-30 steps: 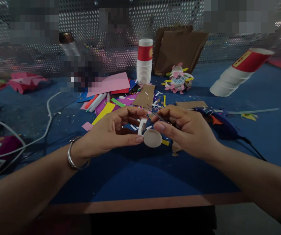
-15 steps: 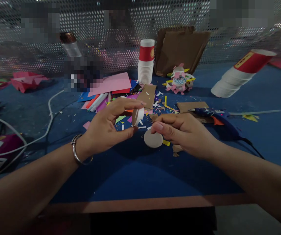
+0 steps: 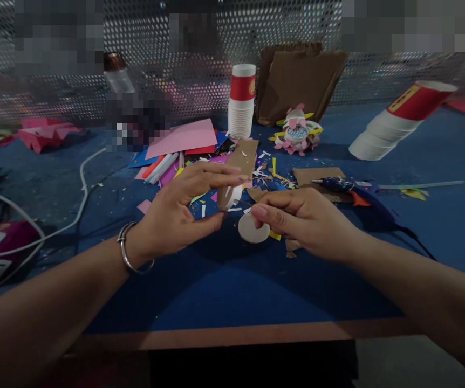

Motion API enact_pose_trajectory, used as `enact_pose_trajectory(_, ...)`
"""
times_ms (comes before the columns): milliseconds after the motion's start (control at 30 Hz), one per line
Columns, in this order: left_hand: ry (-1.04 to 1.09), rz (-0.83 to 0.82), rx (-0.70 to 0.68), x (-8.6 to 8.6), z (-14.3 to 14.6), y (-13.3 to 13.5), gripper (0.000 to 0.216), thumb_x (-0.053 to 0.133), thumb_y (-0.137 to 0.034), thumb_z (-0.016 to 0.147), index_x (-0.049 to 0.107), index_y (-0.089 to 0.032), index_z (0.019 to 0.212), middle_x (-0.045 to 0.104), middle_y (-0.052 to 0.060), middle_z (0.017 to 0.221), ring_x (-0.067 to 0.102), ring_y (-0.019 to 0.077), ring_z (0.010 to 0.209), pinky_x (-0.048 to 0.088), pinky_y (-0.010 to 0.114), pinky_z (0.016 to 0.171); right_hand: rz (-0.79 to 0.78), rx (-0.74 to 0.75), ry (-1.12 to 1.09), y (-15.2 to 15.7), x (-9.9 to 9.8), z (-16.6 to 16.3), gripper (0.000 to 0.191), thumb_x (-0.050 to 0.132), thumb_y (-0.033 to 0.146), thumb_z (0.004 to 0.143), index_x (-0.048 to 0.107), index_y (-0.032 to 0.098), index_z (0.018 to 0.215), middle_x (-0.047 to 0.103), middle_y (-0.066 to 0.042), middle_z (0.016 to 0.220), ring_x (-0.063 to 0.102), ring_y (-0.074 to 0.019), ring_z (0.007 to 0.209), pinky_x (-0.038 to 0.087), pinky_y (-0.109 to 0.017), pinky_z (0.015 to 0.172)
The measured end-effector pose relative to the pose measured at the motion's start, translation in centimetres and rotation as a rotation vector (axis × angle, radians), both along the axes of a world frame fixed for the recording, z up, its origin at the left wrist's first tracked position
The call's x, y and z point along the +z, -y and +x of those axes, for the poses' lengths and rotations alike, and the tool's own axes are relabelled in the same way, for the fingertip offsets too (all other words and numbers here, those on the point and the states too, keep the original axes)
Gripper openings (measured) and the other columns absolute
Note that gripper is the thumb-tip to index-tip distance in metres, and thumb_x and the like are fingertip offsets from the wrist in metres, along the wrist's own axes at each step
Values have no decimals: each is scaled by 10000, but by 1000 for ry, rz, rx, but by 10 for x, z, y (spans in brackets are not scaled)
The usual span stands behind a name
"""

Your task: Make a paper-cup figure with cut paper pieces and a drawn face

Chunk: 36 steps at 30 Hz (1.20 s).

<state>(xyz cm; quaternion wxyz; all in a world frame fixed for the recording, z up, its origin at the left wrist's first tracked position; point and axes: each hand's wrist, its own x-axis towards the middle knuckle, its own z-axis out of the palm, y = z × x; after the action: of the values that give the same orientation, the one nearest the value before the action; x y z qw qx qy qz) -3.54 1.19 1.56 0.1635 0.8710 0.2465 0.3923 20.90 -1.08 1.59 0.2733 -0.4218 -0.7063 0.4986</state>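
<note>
Since the first frame, the cap (image 3: 225,198) has shifted slightly leftward and turned, its brown face now to the left and white rim to the right; the right hand (image 3: 313,223) has dropped a little toward the desk's front edge. Left to right: near the desk's left side, a purple socket box (image 3: 17,241) with a white cable (image 3: 82,213) running past it; farther back, folded red paper (image 3: 46,133). The left hand (image 3: 173,218) grips the cap between thumb and fingers, raised above the desk (image 3: 232,291). Behind that hand lie pens (image 3: 160,166) and a pink sheet (image 3: 186,137). Right of the cap, a round disc (image 3: 251,235) lies nearer the front edge, partly covered by the right hand's fingertips. An upright cup stack (image 3: 241,116) stands toward the back edge. The right hand is closed narrowly on a thin dark tool, mostly hidden, its tip near the cap; contact cannot be determined. Behind are a paper figure (image 3: 296,134) and cardboard (image 3: 299,86). Farther right, a glue gun (image 3: 340,185) lies near a tilted cup stack (image 3: 390,126).
</note>
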Motion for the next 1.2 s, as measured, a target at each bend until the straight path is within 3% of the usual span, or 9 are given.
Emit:
enact_pose_trajectory(200,-13,64,24,0,-2,1,517,725,-92,831,673,-281,1309,679,83,1343,618,248,1261,507,459,1081,138,53,15,-1,5,-1,459,578,539,980,647,166,722,455,52,558,370,-60,484,251,-245,457)
enact_pose_trajectory(367,-109,439,91,3,-5,2,544,735,-79,801,665,-256,1311,702,89,1286,651,233,1144,523,448,981,176,75,29,-2,7,-1,476,576,529,983,628,163,684,481,38,587,400,-70,535,301,-242,499)
enact_pose_trajectory(433,-119,468,145,4,-6,2,551,739,-107,784,665,-249,1311,709,89,1259,647,253,1140,502,473,996,156,64,46,-1,8,0,481,579,561,971,636,164,704,484,37,582,399,-71,519,285,-244,480)
enact_pose_trajectory(500,-71,269,163,5,-6,2,527,724,-159,789,671,-234,1309,712,93,1234,651,264,1127,510,471,982,130,36,60,0,9,1,491,576,609,955,650,172,743,487,38,573,387,-74,487,252,-249,453)
enact_pose_trajectory(600,-19,-308,114,7,-4,3,400,638,-241,851,712,-220,1244,740,74,1172,682,228,1002,552,386,858,144,-43,38,3,11,0,490,615,658,912,653,187,783,532,27,603,404,-85,492,258,-252,449)
enact_pose_trajectory(700,8,-749,65,9,2,6,240,549,-287,905,759,-180,944,756,45,945,651,165,794,524,287,706,211,-94,19,4,9,-2,453,735,624,838,643,183,790,560,17,651,446,-97,551,322,-247,487)
enact_pose_trajectory(833,-110,-824,32,12,12,16,348,496,-333,934,655,-181,664,675,12,719,589,143,683,485,259,662,282,-88,35,5,3,-5,344,781,501,843,667,177,852,599,9,705,489,-108,599,370,-248,540)
enact_pose_trajectory(1000,-162,-841,24,9,18,24,405,505,-456,982,708,-177,770,712,18,742,631,158,705,507,259,679,347,-54,110,3,-1,-7,195,674,349,919,679,161,866,613,6,704,488,-106,603,367,-252,558)
enact_pose_trajectory(1200,-234,-837,54,11,20,28,404,510,-485,990,721,-176,839,698,12,779,600,143,693,460,241,641,151,-51,31,0,-1,-7,249,704,394,870,670,154,817,579,7,682,461,-110,607,350,-255,540)
